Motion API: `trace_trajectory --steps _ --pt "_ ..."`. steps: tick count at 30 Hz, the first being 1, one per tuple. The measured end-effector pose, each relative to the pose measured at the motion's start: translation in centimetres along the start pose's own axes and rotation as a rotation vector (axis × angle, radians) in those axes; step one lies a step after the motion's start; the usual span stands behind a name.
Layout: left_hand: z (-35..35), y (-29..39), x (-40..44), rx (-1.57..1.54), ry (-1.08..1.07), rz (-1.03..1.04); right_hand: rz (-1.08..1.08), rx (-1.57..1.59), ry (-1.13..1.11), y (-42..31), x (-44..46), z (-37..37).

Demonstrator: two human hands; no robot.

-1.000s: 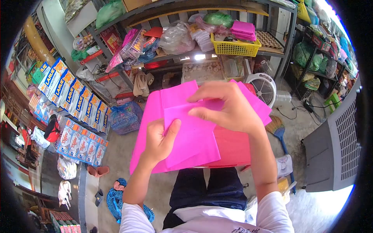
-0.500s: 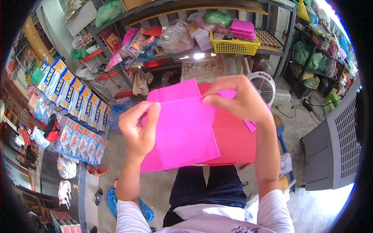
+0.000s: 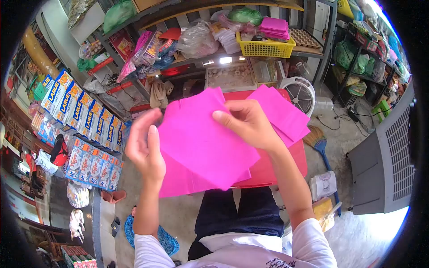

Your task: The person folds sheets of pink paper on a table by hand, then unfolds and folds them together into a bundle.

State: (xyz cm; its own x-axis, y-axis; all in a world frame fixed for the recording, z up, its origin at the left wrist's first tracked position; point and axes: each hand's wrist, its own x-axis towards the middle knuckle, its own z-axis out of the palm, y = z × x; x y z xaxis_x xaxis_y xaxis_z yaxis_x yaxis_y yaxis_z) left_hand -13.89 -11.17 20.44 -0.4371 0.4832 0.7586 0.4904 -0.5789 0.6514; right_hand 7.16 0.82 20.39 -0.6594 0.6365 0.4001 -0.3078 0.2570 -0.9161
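My right hand (image 3: 246, 125) pinches a bright pink paper sheet (image 3: 205, 138) by its upper right edge, thumb on top. The sheet is raised and tilted above a red table. My left hand (image 3: 147, 145) is beside the sheet's left edge, its thumb and fingers apart and holding nothing. Beneath the raised sheet, another pink sheet (image 3: 183, 183) lies on the near left part of the table, partly covered. A stack of pink sheets (image 3: 281, 114) rests on the table to the right of my right hand.
The red table (image 3: 290, 163) stands in front of my legs. Behind it, a shelf holds bags, a yellow basket (image 3: 266, 47) and more pink sheets (image 3: 275, 28). Stacked beer cartons (image 3: 82, 111) are at the left. A white fan (image 3: 300, 98), a broom (image 3: 319, 140) and a grey air cooler (image 3: 384, 156) are at the right.
The held sheet has turned and its lower corner has swung to the right. My left hand has let go of its edge and opened. More of the right-hand stack shows.
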Motion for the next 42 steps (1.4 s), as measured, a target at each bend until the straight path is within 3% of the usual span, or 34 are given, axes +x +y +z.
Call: trace_trajectory --steps 3,5,7,9,12,16,23,24,27,33,36,40,42 --pt "-0.6 3.6 2.7 0.519 -0.407 0.292 -0.137 -0.345 -0.108 0.1 -0.2 0.2" --pt "0.6 5.1 3.2 0.455 -0.575 0.109 -0.232 -0.427 -0.177 0.3 0.2 0.9" --pt "0.9 4.6 3.6 0.429 -0.675 -0.038 -0.156 -0.382 -0.171 0.0 0.0 1.5" --pt "1.2 4.2 3.5 0.383 -0.664 0.038 -0.050 -0.295 -0.147 -0.4 -0.4 1.5" --pt "1.3 3.8 3.0 0.357 -0.677 0.048 -0.067 -0.201 -0.128 -0.1 -0.8 1.3" --pt "1.5 3.5 2.5 0.368 -0.618 0.111 -0.227 -0.414 -0.072 0.7 -1.1 1.5" --pt "-1.4 2.0 4.2 0.499 -0.418 -0.009 -0.328 -0.635 0.035 3.4 -3.5 0.6" --pt "-1.9 2.0 4.4 0.441 -0.397 -0.112 -0.339 -0.676 0.047 3.9 -3.9 0.2" --pt "-3.9 0.5 5.6 0.380 -0.334 -0.154 -0.269 -0.765 0.046 5.1 -5.4 -1.0" --pt "-6.6 -3.0 5.5 0.395 -0.392 -0.298 -0.222 -0.814 0.039 7.4 -8.1 -3.3" --pt "-6.2 -6.2 4.0 0.349 -0.408 -0.414 0.017 -0.690 0.039 7.2 -8.9 -4.3" --pt "-5.7 -14.6 0.6 0.532 -0.485 -0.420 0.421 -0.455 -0.016 8.7 -8.8 -7.0" --pt "-4.2 -16.9 -1.6 0.713 -0.461 -0.386 0.375 -0.776 -0.038 10.3 -8.8 -8.8"
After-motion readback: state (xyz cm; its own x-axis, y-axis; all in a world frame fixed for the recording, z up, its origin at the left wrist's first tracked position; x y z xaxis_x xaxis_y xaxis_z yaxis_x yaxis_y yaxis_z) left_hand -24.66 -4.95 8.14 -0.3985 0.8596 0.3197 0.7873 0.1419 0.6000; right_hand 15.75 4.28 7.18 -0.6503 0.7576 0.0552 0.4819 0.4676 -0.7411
